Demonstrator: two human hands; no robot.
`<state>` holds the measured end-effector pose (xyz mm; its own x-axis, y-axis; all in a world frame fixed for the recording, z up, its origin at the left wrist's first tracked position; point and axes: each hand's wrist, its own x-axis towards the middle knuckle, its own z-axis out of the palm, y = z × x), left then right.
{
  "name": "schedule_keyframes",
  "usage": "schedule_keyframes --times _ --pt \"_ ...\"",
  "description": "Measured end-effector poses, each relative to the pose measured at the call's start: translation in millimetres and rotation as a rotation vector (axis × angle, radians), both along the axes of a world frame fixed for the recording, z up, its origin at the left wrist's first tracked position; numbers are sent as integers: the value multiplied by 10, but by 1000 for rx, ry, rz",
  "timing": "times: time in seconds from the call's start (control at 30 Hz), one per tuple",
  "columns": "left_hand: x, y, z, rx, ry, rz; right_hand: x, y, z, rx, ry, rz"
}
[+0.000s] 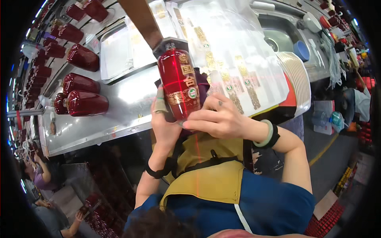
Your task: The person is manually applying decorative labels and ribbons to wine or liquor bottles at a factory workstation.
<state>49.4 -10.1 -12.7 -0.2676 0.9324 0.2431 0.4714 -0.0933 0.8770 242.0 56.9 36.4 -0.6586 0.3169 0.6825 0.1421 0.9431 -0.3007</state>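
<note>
A red glass bottle (177, 83) with gold lettering and a small green-and-white round mark lies tilted in front of me, its neck pointing away. Its neck end sits at a metal fixture (170, 42) below a brown upright bar. My left hand (164, 121) is closed around the bottle's left side near the base, with finger covers on some fingers. On the other side, my right hand (220, 117) has its fingers bent and pressed together against the lower right of the bottle. Dark purple cloth (203, 81) shows beside the bottle. Anything thin under my right fingertips is hidden.
To the right lie translucent decal sheets (248, 85) with gold patterns, beside a stack of curved sheets (295, 75). A metal sink (278, 33) holds a blue cup (301, 50). Several red bottles (87, 104) stand left on the metal table (127, 109), near a tray (115, 51). Other people work farther off.
</note>
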Motion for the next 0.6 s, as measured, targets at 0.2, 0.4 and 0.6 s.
schedule_keyframes --times 0.2,0.4,0.6 --pt "-28 0 7 -60 -1 -1 0 137 -13 6 41 -188" --pt "-37 -32 118 172 287 6 4 239 104 54 21 -325" --pt "11 -22 54 -81 -17 19 -7 84 30 -1 17 -130"
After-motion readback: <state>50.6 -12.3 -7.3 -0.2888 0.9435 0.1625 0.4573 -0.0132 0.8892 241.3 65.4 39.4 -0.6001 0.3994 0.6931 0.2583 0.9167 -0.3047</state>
